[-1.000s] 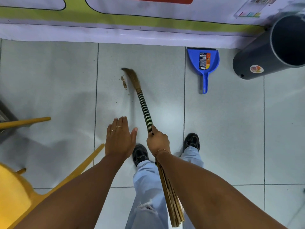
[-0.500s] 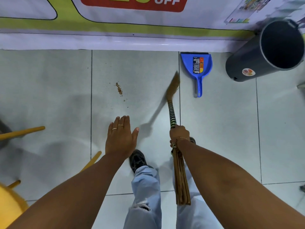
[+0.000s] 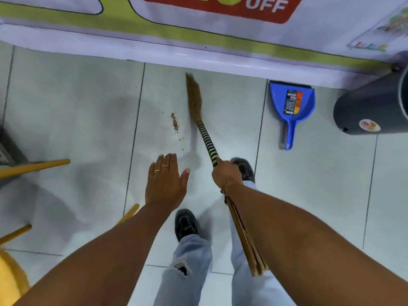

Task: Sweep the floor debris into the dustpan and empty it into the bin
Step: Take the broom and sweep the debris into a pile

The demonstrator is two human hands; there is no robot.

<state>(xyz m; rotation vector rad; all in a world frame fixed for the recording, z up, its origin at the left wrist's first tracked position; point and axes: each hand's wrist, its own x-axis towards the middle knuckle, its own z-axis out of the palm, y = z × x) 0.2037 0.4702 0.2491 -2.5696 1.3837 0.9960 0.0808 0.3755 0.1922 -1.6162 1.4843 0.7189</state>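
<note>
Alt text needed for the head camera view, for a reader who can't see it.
Right hand grips a grass broom with green-and-white striped handle, its bristles on the grey tile floor right of a small brown crumb pile. Left hand hovers open and empty. A blue plastic dustpan lies farther right beside a dark grey round bin.

1. one view only, worn on the person's head, looking steeply down and forward at the tiled floor.
2. forearms and feet fill the near bottom edge; the banner along the wall base runs across the far top.
3. wide-angle, so the edges bend.
</note>
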